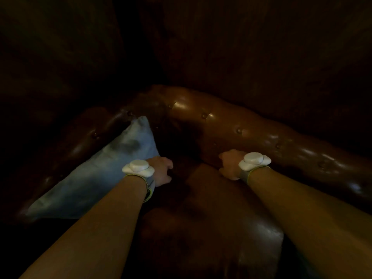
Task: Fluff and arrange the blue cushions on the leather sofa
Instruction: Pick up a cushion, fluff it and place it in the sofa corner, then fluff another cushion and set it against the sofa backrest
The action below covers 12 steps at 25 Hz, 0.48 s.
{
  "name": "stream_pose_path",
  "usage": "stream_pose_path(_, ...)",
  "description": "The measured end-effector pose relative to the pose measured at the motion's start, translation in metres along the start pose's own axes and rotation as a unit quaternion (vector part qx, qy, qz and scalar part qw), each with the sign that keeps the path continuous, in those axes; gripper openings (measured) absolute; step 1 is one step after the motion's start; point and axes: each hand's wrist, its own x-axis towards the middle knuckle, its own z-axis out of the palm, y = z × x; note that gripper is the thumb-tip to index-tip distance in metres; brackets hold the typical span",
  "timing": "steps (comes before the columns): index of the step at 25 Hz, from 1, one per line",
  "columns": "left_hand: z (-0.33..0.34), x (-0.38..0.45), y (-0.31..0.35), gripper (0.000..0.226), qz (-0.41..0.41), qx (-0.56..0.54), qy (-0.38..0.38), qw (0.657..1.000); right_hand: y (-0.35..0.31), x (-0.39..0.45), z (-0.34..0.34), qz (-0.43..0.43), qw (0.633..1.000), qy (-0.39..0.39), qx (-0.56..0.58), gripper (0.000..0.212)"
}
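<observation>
Dimness covers most of what I see, but the blue cushion (96,174) shows clearly at my left, propped on one edge against the curved, buttoned arm of the leather sofa (231,125), its top corner pointing up toward the tufted backrest. My left hand (161,171) sits at the cushion's lower right corner, fingers curled downward; whether it pinches the fabric or merely rests beside it, I cannot tell, because the shadow hides the fingertips. My right hand (229,164) is well apart from the cushion, over near the glossy backrest, knuckles up and fingers bent under into a loose fist, gripping nothing I can make out. Each wrist carries a white puck-shaped device (138,168) on a grey strap. Below my forearms lies the brown seat pad (211,228).
</observation>
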Motion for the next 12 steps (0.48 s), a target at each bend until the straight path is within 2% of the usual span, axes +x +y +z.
stream_pose_path(4, -0.002, 0.008, 0.06, 0.051, 0.003, 0.035, -0.021, 0.999, 0.059, -0.036, 0.042, 0.019, 0.997, -0.026, 0.064, 0.044)
stream_pose_path(7, 0.003, 0.015, 0.124, 0.053, 0.02, 0.048, -0.054, 0.997, 0.121, -0.074, 0.084, 0.065, 0.992, -0.06, 0.094, 0.047)
stream_pose_path(9, 0.009, 0.015, 0.158, 0.054, 0.029, 0.046, -0.07, 0.996, 0.153, -0.095, 0.107, 0.09, 0.986, -0.073, 0.117, 0.045)
stream_pose_path(12, 0.028, 0.012, 0.221, 0.055, 0.044, 0.048, -0.072, 0.995, 0.203, -0.14, 0.146, 0.126, 0.979, -0.033, 0.155, 0.034)
